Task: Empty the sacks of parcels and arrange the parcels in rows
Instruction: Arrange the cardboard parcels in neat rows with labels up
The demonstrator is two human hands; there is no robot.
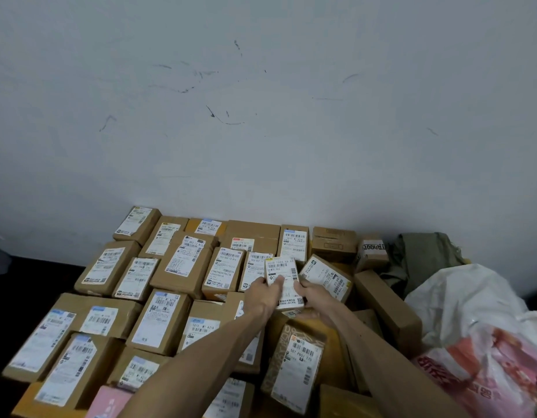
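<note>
Several brown cardboard parcels with white shipping labels lie packed in rows on the floor against the wall. Both my hands hold one small labelled parcel above the middle of the rows. My left hand grips its left edge with the thumb across the label. My right hand grips its right edge. A white sack with pink print lies at the right, partly out of frame.
A grey-white scuffed wall rises directly behind the parcels. A crumpled olive-green sack lies at the back right. A long brown box lies slanted beside the white sack. Dark floor shows at the left.
</note>
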